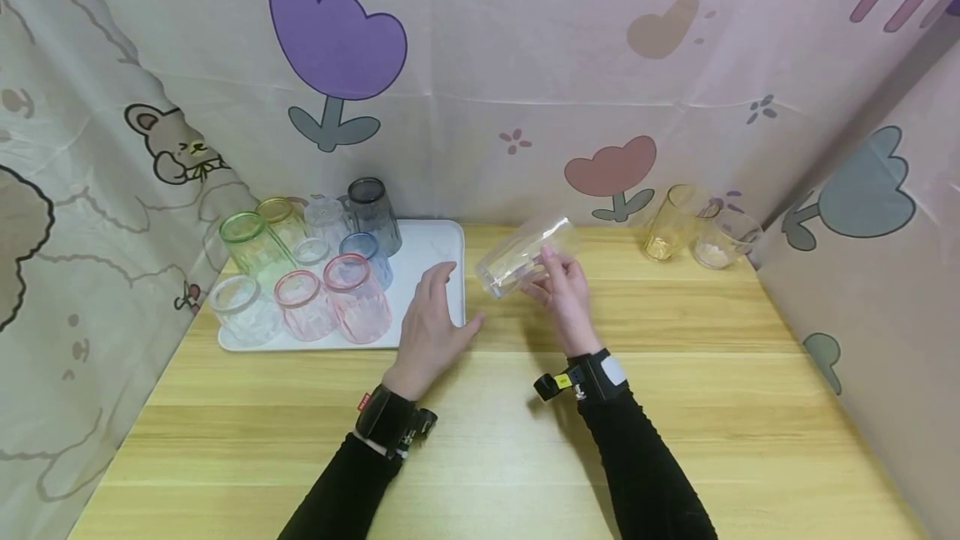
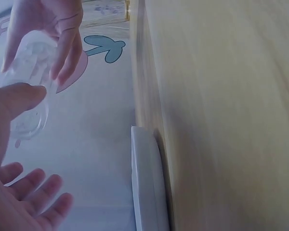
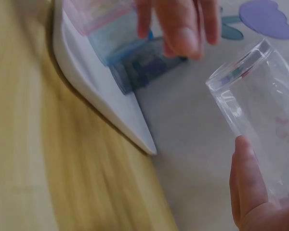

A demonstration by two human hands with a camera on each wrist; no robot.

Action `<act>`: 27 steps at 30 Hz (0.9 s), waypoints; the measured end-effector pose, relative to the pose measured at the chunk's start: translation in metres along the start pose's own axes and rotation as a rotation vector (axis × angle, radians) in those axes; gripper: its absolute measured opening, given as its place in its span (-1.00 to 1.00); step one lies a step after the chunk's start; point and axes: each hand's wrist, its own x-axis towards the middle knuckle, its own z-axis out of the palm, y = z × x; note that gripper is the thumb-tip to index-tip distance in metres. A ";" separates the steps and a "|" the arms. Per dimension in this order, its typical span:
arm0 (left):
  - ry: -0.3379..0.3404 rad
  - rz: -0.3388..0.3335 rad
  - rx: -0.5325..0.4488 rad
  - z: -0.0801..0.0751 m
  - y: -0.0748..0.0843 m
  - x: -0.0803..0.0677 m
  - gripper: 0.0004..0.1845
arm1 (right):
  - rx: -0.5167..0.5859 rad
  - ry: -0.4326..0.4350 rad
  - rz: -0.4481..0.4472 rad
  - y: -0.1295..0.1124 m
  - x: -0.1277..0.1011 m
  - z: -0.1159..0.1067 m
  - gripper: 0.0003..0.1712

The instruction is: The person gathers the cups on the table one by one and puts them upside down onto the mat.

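A clear drinking glass (image 1: 517, 261) is held tilted above the table by my right hand (image 1: 567, 294), its thick base pointing toward the left. In the right wrist view the thumb lies along the side of the glass (image 3: 265, 110). My left hand (image 1: 431, 319) hovers by the right edge of the white tray (image 1: 427, 244), fingers spread and holding nothing. From the left wrist, the left hand (image 2: 14, 110) appears near the glass; whether they touch cannot be told there. Crowded on the tray's left are pink glasses (image 1: 360, 307), a green glass (image 1: 255, 248) and a grey mug (image 1: 372, 215).
Also on the tray stand a blue glass (image 1: 372, 257), a yellow one (image 1: 282, 223) and several clear ones. At the table's back right are a tall amber glass (image 1: 671, 227) and a short clear glass (image 1: 723, 244). A printed curtain (image 1: 480, 65) hangs behind the wooden table (image 1: 480, 457).
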 end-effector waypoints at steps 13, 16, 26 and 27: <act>0.086 0.093 -0.036 0.001 0.001 0.001 0.03 | 0.036 -0.130 0.057 0.014 -0.016 0.026 -0.46; 0.122 0.128 -0.048 0.000 0.001 0.002 0.03 | 0.033 -0.158 0.076 0.017 -0.019 0.031 -0.40; 0.174 0.275 -0.127 -0.002 0.003 0.008 -0.03 | 0.081 -0.224 0.130 0.023 -0.023 0.036 -0.40; 0.177 0.283 -0.132 -0.003 0.003 0.008 -0.04 | 0.071 -0.230 0.130 0.022 -0.023 0.036 -0.38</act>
